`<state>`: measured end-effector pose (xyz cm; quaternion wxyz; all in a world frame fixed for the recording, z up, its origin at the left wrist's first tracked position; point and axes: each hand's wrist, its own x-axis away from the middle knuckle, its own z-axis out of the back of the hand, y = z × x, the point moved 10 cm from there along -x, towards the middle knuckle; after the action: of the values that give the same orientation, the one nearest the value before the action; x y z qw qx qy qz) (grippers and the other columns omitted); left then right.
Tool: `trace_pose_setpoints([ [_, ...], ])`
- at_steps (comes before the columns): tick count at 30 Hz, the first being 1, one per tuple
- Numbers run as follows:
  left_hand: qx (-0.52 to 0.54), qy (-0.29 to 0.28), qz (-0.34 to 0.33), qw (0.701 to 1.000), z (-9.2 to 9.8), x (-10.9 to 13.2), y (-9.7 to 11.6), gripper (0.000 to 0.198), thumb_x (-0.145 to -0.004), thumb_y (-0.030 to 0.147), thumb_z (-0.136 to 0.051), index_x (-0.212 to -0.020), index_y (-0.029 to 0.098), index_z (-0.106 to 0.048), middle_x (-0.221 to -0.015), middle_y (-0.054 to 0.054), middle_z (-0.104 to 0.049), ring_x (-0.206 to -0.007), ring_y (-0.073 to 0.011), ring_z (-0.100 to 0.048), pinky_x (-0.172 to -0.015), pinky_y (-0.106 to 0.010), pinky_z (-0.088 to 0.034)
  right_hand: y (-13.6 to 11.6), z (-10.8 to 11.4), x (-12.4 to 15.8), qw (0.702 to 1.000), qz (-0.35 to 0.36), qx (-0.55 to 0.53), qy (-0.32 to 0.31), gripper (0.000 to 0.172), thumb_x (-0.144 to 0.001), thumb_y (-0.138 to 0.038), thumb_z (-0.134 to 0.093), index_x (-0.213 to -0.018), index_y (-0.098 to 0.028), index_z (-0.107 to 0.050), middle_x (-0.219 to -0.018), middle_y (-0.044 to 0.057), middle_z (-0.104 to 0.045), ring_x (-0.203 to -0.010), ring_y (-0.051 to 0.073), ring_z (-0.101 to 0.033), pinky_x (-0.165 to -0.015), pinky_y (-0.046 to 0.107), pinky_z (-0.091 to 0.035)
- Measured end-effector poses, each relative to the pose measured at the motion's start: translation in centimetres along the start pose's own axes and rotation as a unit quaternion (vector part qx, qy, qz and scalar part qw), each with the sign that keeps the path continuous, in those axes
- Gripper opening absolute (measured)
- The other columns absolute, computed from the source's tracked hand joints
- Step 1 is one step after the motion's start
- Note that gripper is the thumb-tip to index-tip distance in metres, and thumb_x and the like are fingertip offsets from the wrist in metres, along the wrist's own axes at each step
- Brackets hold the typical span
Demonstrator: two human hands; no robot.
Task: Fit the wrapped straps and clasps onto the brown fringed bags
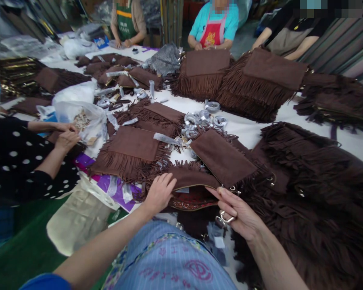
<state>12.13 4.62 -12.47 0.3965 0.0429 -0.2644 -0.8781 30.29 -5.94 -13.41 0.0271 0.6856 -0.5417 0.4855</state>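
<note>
A dark brown fringed bag (196, 177) lies in front of me, its zipped mouth spread apart so that a red patterned lining (190, 201) shows. My left hand (160, 192) grips the left side of that mouth, fingers bent over the edge. At the right end, my right hand (238, 211) pinches the bag's edge between thumb and fingers. A silver metal loop (228, 218) sits against the right hand's fingers; what it belongs to is unclear. Another brown bag (224, 157) rests just beyond, partly over the open one.
Brown fringed bags are heaped at right (314, 193) and at the back (260, 76). Coiled wrapped straps (204, 119) lie mid-table. At left, a co-worker's hands (67, 137) are beside a plastic bag of small parts (83, 121). Several people stand across the table.
</note>
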Motion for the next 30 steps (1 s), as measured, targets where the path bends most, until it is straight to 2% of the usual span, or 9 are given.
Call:
trace_pose_setpoints([
  [3,0.153,-0.041,0.082,0.984,-3.0,-2.5,-3.2,0.017,-0.085,0.012,-0.048,-0.093,0.017,-0.062,-0.103,-0.010,-0.065,-0.108,-0.0248,-0.055,-0.100,-0.042,-0.036,-0.5,-0.3,-0.4,0.997,0.042,0.066,0.006,0.029,-0.066,-0.035,-0.082,-0.073,-0.017,-0.060,-0.115,0.010,-0.070,-0.036,-0.004,-0.021,-0.032,0.014,-0.018],
  [6,0.222,-0.042,0.104,0.969,-4.2,-4.2,-4.9,0.020,-0.087,0.019,-0.045,-0.090,0.017,-0.064,-0.089,-0.004,-0.067,-0.091,-0.0198,-0.060,-0.088,-0.033,-0.045,-0.5,-1.3,-0.7,0.979,0.108,0.173,-0.014,0.031,-0.071,-0.043,-0.077,-0.071,-0.018,-0.059,-0.099,0.006,-0.074,-0.037,-0.001,-0.020,-0.036,0.018,-0.014],
  [9,0.287,-0.058,0.098,0.951,-5.0,-4.7,-5.2,0.020,-0.082,0.019,-0.049,-0.091,0.014,-0.066,-0.087,-0.002,-0.068,-0.083,-0.0169,-0.060,-0.079,-0.027,-0.047,1.1,-2.6,-1.8,0.950,0.144,0.275,-0.032,0.030,-0.072,-0.047,-0.072,-0.069,-0.019,-0.061,-0.081,0.001,-0.071,-0.044,0.004,-0.031,-0.042,0.021,-0.023],
  [12,0.331,-0.061,0.103,0.936,-5.5,-4.5,-5.3,0.022,-0.079,0.020,-0.049,-0.091,0.011,-0.067,-0.081,-0.002,-0.067,-0.076,-0.0159,-0.060,-0.073,-0.026,-0.048,3.8,-3.6,-3.8,0.932,0.142,0.332,-0.033,0.030,-0.067,-0.047,-0.073,-0.060,-0.020,-0.060,-0.060,-0.004,-0.058,-0.054,0.010,-0.041,-0.052,0.023,-0.031],
  [15,0.355,-0.055,0.112,0.927,-6.0,-4.2,-5.3,0.022,-0.078,0.019,-0.049,-0.088,0.011,-0.066,-0.075,-0.001,-0.065,-0.070,-0.0150,-0.058,-0.068,-0.025,-0.047,5.8,-4.2,-5.7,0.933,0.129,0.335,-0.034,0.032,-0.064,-0.048,-0.072,-0.056,-0.020,-0.058,-0.052,-0.007,-0.048,-0.052,0.010,-0.038,-0.052,0.024,-0.029],
  [18,0.362,-0.048,0.121,0.923,-6.5,-3.8,-5.2,0.020,-0.078,0.019,-0.048,-0.084,0.011,-0.065,-0.071,0.000,-0.063,-0.066,-0.0141,-0.055,-0.065,-0.024,-0.046,6.9,-4.5,-6.6,0.937,0.117,0.328,-0.038,0.032,-0.063,-0.049,-0.072,-0.057,-0.019,-0.060,-0.053,-0.005,-0.050,-0.053,0.011,-0.041,-0.052,0.025,-0.030],
  [26,0.319,-0.022,0.129,0.939,-6.4,-3.3,-4.8,0.018,-0.078,0.014,-0.047,-0.083,0.012,-0.064,-0.076,-0.002,-0.064,-0.075,-0.0171,-0.059,-0.073,-0.028,-0.049,8.2,-3.2,-7.6,0.952,0.092,0.291,-0.010,0.032,-0.056,-0.048,-0.076,-0.060,-0.018,-0.067,-0.053,-0.003,-0.057,-0.053,0.011,-0.043,-0.049,0.024,-0.029],
  [28,0.297,0.002,0.122,0.947,-5.3,-2.8,-4.1,0.024,-0.078,0.011,-0.046,-0.096,0.014,-0.063,-0.089,-0.004,-0.066,-0.087,-0.0187,-0.060,-0.084,-0.032,-0.048,8.5,-2.8,-7.8,0.956,0.085,0.282,-0.004,0.031,-0.056,-0.046,-0.077,-0.060,-0.017,-0.067,-0.054,-0.002,-0.059,-0.049,0.009,-0.040,-0.046,0.023,-0.026],
  [30,0.242,0.040,0.062,0.968,-3.5,-2.2,-2.2,0.035,-0.079,0.009,-0.047,-0.110,0.017,-0.059,-0.114,-0.008,-0.062,-0.106,-0.0207,-0.055,-0.097,-0.036,-0.042,8.7,-2.4,-7.7,0.958,0.074,0.275,0.000,0.030,-0.057,-0.045,-0.077,-0.061,-0.016,-0.067,-0.054,-0.003,-0.059,-0.042,0.006,-0.030,-0.042,0.023,-0.018],
])
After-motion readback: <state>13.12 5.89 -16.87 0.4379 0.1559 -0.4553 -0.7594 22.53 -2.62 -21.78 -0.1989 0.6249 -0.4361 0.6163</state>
